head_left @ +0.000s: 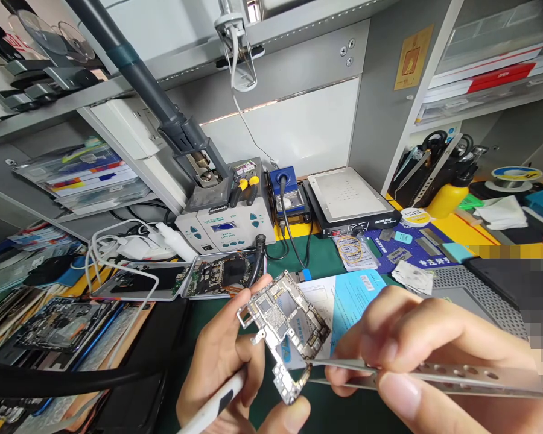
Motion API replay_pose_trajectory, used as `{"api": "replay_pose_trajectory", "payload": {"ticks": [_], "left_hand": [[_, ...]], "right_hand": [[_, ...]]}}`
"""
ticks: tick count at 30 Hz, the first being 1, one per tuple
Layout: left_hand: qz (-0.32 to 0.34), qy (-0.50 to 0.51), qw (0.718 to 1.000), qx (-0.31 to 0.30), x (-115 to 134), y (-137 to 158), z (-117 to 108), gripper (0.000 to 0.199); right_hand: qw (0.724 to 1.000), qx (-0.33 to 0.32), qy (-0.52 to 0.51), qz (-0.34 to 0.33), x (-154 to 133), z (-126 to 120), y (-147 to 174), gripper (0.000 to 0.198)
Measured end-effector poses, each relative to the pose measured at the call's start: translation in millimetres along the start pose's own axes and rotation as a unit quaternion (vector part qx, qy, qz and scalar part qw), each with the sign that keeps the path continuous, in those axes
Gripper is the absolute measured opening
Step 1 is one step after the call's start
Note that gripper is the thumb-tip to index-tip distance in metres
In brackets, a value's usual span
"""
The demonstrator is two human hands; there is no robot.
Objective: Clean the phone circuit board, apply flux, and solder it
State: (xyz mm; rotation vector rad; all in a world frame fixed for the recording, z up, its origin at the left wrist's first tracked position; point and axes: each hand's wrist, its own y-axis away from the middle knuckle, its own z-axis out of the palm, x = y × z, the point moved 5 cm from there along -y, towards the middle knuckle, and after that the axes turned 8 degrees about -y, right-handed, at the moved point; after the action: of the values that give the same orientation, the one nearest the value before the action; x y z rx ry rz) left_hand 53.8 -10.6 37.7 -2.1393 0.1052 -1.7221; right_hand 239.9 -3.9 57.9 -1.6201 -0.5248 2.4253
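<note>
My left hand [226,361] grips a small phone circuit board [276,319] by its edges, thumb at the lower corner and fingertips at the upper left. A white pen-like tool [219,401] with a dark patch also lies in that palm; its kind I cannot make out. My right hand [402,343] pinches a pair of metal tweezers [457,377] with holes along the arms. The tweezer tips point left and reach the narrow lower right part of the board. Whether they touch it, I cannot tell.
Behind the hands stand a hot air station [226,226], a soldering iron holder [283,187] and a hot plate [344,196]. A green mat [305,250] carries a blue and white leaflet [355,295]. Opened laptop parts [63,325] lie left; a black hose [72,380] crosses there.
</note>
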Motion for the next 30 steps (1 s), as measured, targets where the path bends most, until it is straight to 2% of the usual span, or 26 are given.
{"api": "replay_pose_trajectory", "payload": {"ticks": [3,7,10,15,18,21,24,27,30], "left_hand": [[-0.004,-0.002,1.0,-0.004,0,0,0,0.072],[-0.004,-0.002,1.0,0.0,-1,0,-1,0.072],[-0.013,0.004,1.0,-0.007,-3,0,-2,0.073],[-0.023,0.021,0.999,-0.018,-7,0,-4,0.073],[-0.041,0.029,0.999,-0.02,-10,0,-6,0.074],[-0.043,0.022,0.999,-0.016,-9,1,-6,0.075],[-0.03,0.018,0.999,-0.01,-6,1,-4,0.074],[-0.022,0.016,1.0,-0.01,-4,0,-3,0.072],[-0.011,0.013,1.0,-0.016,-4,0,-3,0.083]], "right_hand": [[0.999,0.036,0.006,0.034,1,1,-4,0.011],[0.996,0.08,0.044,0.015,-6,5,-13,0.029],[0.994,0.091,0.063,0.003,-7,9,-19,0.034],[0.993,0.099,0.065,0.017,-1,3,-8,0.029],[0.996,0.07,0.025,0.045,2,0,-2,0.016],[0.997,0.046,-0.006,0.067,3,1,-1,0.012],[0.996,0.06,0.005,0.06,3,-1,-1,0.011],[0.994,0.089,0.041,0.037,1,0,-3,0.019],[0.992,0.102,0.069,0.017,-3,5,-10,0.032]]}}
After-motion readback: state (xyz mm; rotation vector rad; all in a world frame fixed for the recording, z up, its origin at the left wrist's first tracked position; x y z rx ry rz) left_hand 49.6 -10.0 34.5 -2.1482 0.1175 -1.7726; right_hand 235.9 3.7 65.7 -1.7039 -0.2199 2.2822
